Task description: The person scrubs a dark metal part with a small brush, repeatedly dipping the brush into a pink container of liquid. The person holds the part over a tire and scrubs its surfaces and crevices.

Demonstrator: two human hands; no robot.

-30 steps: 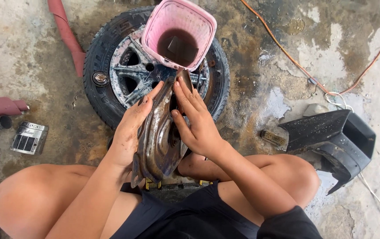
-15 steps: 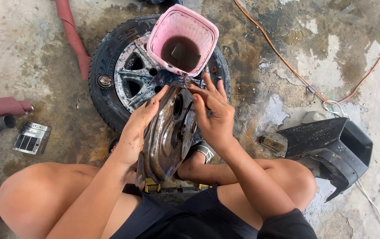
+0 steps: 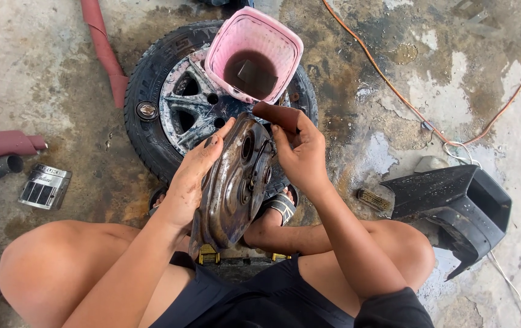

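A grimy, curved metal cover (image 3: 233, 182) stands tilted over the lap. The left hand (image 3: 190, 176) grips its edge, fingers flat; the right hand (image 3: 300, 155) pinches folded reddish sandpaper (image 3: 277, 116) at its top. Beyond, a pink ribbed basket (image 3: 275, 36) sits on a tyre (image 3: 145, 91).

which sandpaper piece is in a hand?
The small folded brown sandpaper piece pinched in the right hand; the reddish roll and strip lie on the floor.

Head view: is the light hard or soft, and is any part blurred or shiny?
Head view: soft, even daylight with faint shadows; wet concrete floor shines pale; metal cover between left hand and right hand looks sharp, dull sheen; edges slightly bent by wide lens.
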